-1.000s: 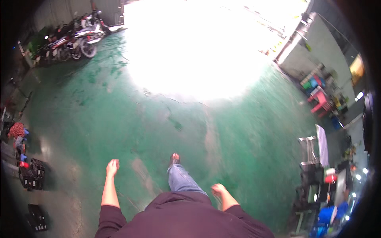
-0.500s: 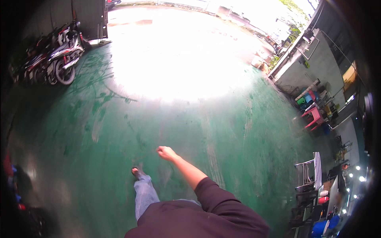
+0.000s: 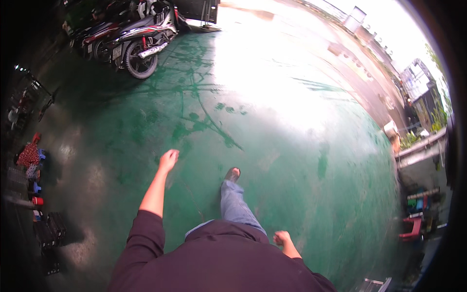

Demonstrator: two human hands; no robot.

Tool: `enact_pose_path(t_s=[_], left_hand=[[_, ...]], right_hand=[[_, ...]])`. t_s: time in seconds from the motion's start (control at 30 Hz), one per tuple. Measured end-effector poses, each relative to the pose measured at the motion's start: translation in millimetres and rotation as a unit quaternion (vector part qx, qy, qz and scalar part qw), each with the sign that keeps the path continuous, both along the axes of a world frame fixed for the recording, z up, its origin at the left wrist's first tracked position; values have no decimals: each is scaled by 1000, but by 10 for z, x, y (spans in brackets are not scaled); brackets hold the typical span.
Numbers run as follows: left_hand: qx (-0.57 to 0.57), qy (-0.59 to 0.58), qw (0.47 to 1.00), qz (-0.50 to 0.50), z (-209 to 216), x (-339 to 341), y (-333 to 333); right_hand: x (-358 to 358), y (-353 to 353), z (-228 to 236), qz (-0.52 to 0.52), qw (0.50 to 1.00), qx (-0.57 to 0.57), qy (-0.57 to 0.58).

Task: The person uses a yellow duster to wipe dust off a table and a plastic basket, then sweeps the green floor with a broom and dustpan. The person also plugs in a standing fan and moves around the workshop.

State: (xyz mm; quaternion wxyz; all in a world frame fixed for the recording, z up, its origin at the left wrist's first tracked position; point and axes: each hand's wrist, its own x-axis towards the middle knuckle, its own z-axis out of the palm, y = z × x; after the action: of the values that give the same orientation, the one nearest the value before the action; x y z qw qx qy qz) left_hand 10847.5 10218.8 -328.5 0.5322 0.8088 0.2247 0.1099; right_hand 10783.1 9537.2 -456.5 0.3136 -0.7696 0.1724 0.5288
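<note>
My left hand (image 3: 169, 160) swings out ahead of me over the green floor (image 3: 194, 190), fingers curled in a loose fist with nothing showing in it. Beside my right hip, low in the picture, my right hand (image 3: 282, 238) is also curled closed, and I see no object in it. Both hands are apart from everything around them. A foot in a dark open-toed sandal (image 3: 233, 174) is planted ahead, below a leg in blue jeans (image 3: 236, 204). Dark sleeves cover my upper arms.
Parked motorcycles (image 3: 141, 46) stand at the far left beside a dark panel (image 3: 197, 10). Along the left edge are black crates (image 3: 48, 228) and a red patterned item (image 3: 29, 155). A red plastic stool (image 3: 411, 228) stands at the right, near a low wall. Bright outdoor ground lies beyond.
My view has turned left, so the motorcycles sit further right. My left arm has swung into view ahead; my right hand has dropped back to my side. The other foot is now forward.
</note>
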Motion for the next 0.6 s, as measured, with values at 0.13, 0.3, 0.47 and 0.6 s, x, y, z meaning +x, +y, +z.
enact_pose_path(t_s=[0.13,0.3,0.47,0.6], left_hand=[[-13,-30,999,27,-82,1950,525],[49,301,952,12,-1004,2174,808],[222,451,745,-439,-1769,1473,1158],[73,525,787,-315,-1874,2348,2045]], right_hand=[[1381,160,-196,-274,947,-134,99],[4628,2126,264,453,832,-117,-299],[8305,4899,705,63,933,131,-329],[10193,6357,741,62,881,285,-374]])
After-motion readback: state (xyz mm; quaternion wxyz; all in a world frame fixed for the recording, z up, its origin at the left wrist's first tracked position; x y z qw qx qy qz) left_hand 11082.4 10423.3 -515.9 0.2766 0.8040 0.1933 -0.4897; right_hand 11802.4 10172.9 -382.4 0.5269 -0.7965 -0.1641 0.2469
